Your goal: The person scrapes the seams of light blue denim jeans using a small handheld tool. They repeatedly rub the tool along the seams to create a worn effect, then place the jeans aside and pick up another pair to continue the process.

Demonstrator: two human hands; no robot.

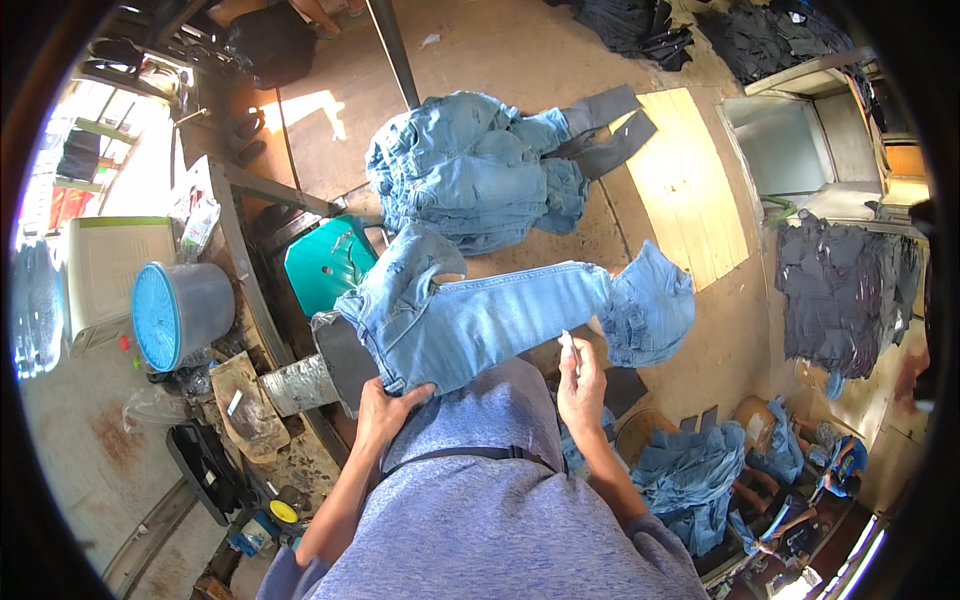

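A pair of light blue jeans (500, 315) is stretched sideways in front of me, the waist end at the left and a leg running right. My left hand (385, 410) grips the near edge at the waist end, thumb on top and the other fingers mostly hidden. At the right, my right hand (583, 390) is closed around a small white object (567, 343), too small to name, close to the leg's near edge. The waist end lies over a dark padded board (352, 365) whose arm is wrapped in silvery material.
Beyond lies a heap of blue jeans (450, 170). A green plastic stool (330, 262) stands left of it. Further left are a clear bucket with a blue lid (157, 318) and a cluttered bench. Dark garments (840, 290) hang at the right; people sit among denim at lower right.
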